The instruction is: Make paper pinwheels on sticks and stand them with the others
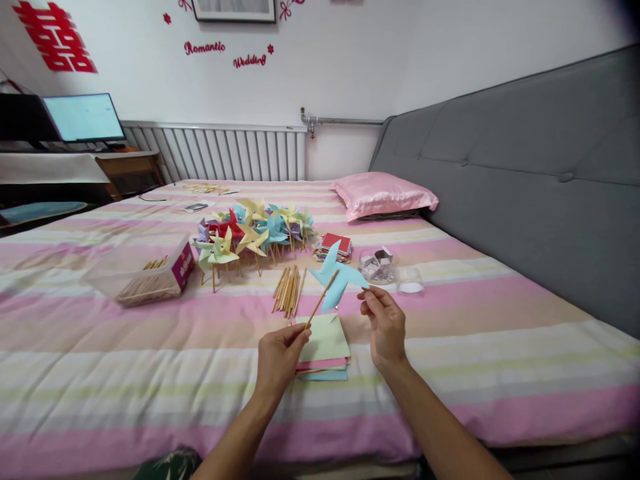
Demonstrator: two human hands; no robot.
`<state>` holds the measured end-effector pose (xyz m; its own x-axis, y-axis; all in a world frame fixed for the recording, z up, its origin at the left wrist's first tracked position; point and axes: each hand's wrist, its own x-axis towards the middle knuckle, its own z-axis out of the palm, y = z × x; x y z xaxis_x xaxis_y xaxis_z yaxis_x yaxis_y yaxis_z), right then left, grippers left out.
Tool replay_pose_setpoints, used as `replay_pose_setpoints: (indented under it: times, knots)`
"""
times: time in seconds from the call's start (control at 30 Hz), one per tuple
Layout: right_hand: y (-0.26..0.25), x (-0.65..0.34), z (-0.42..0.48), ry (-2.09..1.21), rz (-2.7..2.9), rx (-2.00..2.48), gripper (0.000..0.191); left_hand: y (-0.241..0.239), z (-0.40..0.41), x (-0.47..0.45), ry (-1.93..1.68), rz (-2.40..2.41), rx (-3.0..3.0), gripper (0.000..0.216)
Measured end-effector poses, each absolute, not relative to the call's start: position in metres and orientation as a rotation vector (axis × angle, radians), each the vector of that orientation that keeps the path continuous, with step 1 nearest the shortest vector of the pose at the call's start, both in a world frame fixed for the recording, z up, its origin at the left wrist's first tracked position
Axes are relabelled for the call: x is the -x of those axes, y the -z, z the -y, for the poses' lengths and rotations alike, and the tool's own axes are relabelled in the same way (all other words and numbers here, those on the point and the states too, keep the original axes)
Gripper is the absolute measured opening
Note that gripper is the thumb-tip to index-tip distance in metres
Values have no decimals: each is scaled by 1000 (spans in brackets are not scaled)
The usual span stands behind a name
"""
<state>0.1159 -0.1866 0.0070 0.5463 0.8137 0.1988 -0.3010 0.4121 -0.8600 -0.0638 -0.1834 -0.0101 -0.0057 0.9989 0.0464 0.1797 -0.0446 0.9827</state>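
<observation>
A light blue paper pinwheel (334,277) is held up between my hands, its thin wooden stick (320,300) crossing in front of the blades. My left hand (281,353) pinches the lower end of that stick. With thumb and fingers closed, my right hand (384,323) grips the tip of the pinwheel's right blade. Below lies a stack of coloured paper squares (325,340), pale green on top. Loose wooden sticks (287,291) lie in a bundle just beyond my left hand.
Several finished pinwheels (253,233) stand at the back left, near a clear plastic box (150,273) of sticks. Red-topped paper squares (336,245), a round clear container (376,265), its lid (410,281) and a pink pillow (383,193) lie on the striped bed (200,387).
</observation>
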Motion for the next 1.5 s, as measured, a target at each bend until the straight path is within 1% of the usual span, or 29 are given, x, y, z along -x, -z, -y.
replay_pose_setpoints:
  times: [0.13,0.2,0.27,0.33,0.4,0.47,0.77,1.0,1.3,1.37,1.5]
  knots:
    - [-7,-117,189,-788,762,851,23,10,183,64,-1170,-1307,-1387,24]
    - [-9,-116,191,-726,879,864,24,8,184,63,-1139,-1269,-1408,24]
    - [-11,-115,194,-549,1041,921,26,7,185,61,-1100,-1233,-1446,24]
    - [-13,-114,197,-287,1184,996,28,8,185,61,-1075,-1219,-1475,25]
    - [-14,-113,199,-53,1266,1064,29,9,185,61,-1075,-1233,-1486,26]
    - [-13,-112,200,107,1300,1134,29,9,185,61,-1089,-1262,-1488,25]
    - [-4,-110,193,430,1395,1364,28,4,190,61,-1041,-1302,-1575,22]
    - [2,-111,189,511,1460,1526,31,9,189,62,-1024,-1324,-1627,25]
    - [1,-114,190,439,1437,1472,28,4,190,60,-996,-1314,-1643,21]
    - [0,-113,191,439,1431,1441,31,4,189,61,-998,-1289,-1607,21]
    - [-2,-110,194,424,1408,1325,42,8,186,61,-996,-1222,-1468,26]
